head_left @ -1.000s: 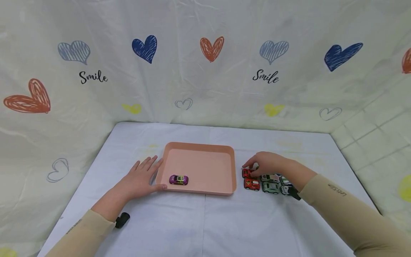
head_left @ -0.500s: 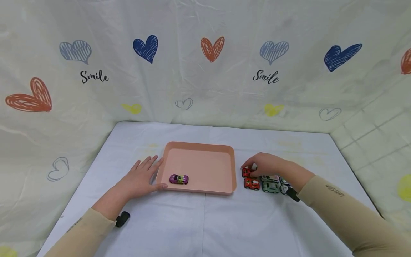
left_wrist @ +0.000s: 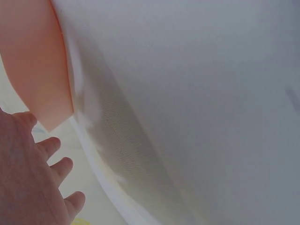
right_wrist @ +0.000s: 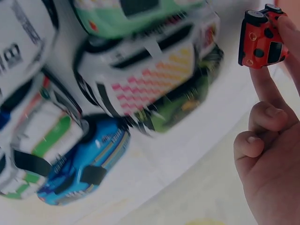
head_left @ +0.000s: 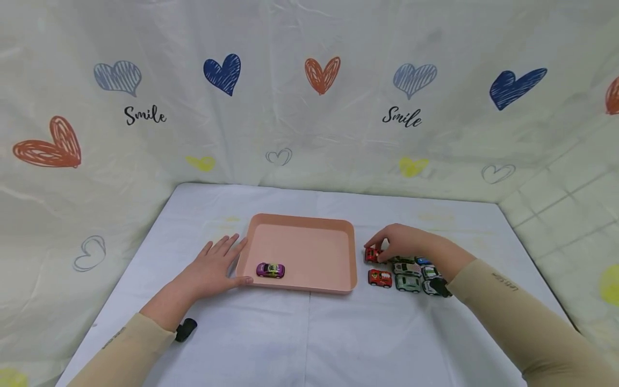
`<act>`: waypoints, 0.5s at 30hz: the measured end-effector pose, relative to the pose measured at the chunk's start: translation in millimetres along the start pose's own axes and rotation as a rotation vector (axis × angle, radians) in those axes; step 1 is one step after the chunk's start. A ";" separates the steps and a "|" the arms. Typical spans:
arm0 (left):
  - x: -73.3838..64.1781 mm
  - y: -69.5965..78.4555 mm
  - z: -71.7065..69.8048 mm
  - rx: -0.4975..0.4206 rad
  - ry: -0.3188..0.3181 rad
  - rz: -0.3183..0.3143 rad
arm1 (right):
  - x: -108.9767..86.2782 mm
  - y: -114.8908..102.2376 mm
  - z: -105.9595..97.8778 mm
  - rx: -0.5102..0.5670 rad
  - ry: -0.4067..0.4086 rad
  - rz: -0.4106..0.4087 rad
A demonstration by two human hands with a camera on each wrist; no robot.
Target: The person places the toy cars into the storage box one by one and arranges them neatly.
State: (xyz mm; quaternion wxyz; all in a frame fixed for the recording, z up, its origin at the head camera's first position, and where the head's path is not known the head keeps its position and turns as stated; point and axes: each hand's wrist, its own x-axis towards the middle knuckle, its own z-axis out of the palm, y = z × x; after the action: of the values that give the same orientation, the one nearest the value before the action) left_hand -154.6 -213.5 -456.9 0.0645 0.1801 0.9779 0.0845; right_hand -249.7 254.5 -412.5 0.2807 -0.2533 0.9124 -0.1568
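Observation:
My right hand (head_left: 406, 241) pinches a red toy car (head_left: 372, 255) between thumb and fingers, just beyond a second red toy car (head_left: 380, 278). In the right wrist view the pinched red car (right_wrist: 260, 44) looks raised off the white surface, and two other fingers are curled. My left hand (head_left: 210, 273) lies with spread, straight fingers at the left edge of a pink tray (head_left: 309, 244), thumb at its near left corner. A purple toy car (head_left: 270, 270) rests inside the tray near that corner. The left wrist view shows spread fingers beside the tray's side (left_wrist: 40, 70).
Right of the tray, several toy cars sit close together: a pale green car (head_left: 408, 282), a car with a pink and yellow pattern (right_wrist: 154, 82), a blue car (right_wrist: 89, 164) and white ones. A white cloth (head_left: 271, 338) covers the table; a printed curtain (head_left: 338, 123) hangs behind.
My right hand has lifted the red car slightly and away from the second red car, so a gap shows between them. My left hand and the purple car keep their places.

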 end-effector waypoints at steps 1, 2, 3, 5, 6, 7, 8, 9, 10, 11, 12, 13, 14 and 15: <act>-0.1 0.2 -0.2 -0.001 0.000 0.001 | -0.7 0.4 -2.3 0.010 0.004 -0.001; -0.3 0.2 -0.4 -0.001 0.000 0.001 | -1.0 1.4 -4.4 0.020 0.007 -0.002; -0.3 0.3 -0.5 -0.001 0.000 0.002 | -1.2 2.3 -6.3 0.024 0.011 -0.004; -0.4 0.5 -0.4 0.001 -0.002 0.001 | -1.4 3.7 -9.8 0.031 0.018 -0.004; -0.4 0.4 -0.3 0.001 -0.002 0.000 | -1.3 3.9 -11.4 0.036 0.021 -0.002; -0.3 0.3 -0.1 0.003 -0.004 -0.001 | -1.3 4.0 -12.8 0.039 0.021 -0.001; -0.3 0.1 0.1 0.002 -0.005 -0.002 | -1.1 4.1 -14.1 0.043 0.022 0.001; -0.2 0.1 0.1 0.001 -0.005 -0.003 | -1.2 3.6 -15.6 0.047 0.021 -0.003; -0.2 0.0 0.2 0.000 -0.005 -0.003 | -1.3 2.7 -17.2 0.052 0.021 -0.007; -0.2 -0.1 0.4 -0.001 -0.004 -0.003 | -1.5 1.8 -18.6 0.057 0.020 -0.012; -0.1 -0.1 0.5 0.000 -0.004 -0.002 | -1.3 1.1 -20.0 0.061 0.021 -0.012; -0.1 -0.1 0.6 0.001 -0.004 -0.002 | -1.1 0.6 -21.4 0.064 0.023 -0.014; 0.0 -0.2 0.9 0.000 -0.003 -0.002 | -0.9 -0.2 -23.0 0.069 0.025 -0.018; 0.1 -0.2 1.2 0.002 -0.002 0.000 | -0.6 -1.0 -24.5 0.073 0.027 -0.021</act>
State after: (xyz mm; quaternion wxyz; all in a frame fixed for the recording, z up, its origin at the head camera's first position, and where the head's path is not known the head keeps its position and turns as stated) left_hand -154.6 -213.5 -458.2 0.0655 0.1801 0.9779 0.0835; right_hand -263.4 257.5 -392.4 0.2758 -0.2506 0.9070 -0.1962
